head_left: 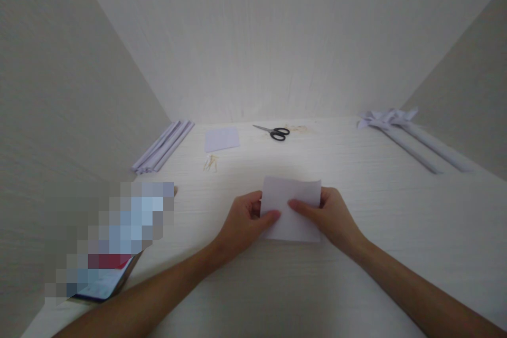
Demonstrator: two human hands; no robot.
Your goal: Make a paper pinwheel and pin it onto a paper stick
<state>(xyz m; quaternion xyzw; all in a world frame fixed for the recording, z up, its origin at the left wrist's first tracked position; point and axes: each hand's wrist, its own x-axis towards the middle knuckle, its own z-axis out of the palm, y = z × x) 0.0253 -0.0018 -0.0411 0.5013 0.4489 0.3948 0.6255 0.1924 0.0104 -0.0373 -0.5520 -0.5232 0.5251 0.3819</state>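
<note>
Paper (291, 228) centre stage, over the bench (396, 232): left hand (246, 219) and right hand (336, 216), each grip pinching one side, likely keeping it flat; scissors (274, 131) lie beyond, presumably parked clear.

You occupy a papercraft nook between plain walls (245, 37), home or office undetermined. Evidence: scissors (272, 131) on the bench (415, 216), paper rolls (166, 147) left of the scissors, paper tubes (412, 152) right, your held paper sheet (291, 228) before them.

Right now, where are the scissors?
Head view, just right of centre: the scissors lie by the back wall, beyond the held paper, between flat paper (left) and beige strands (right).
</note>
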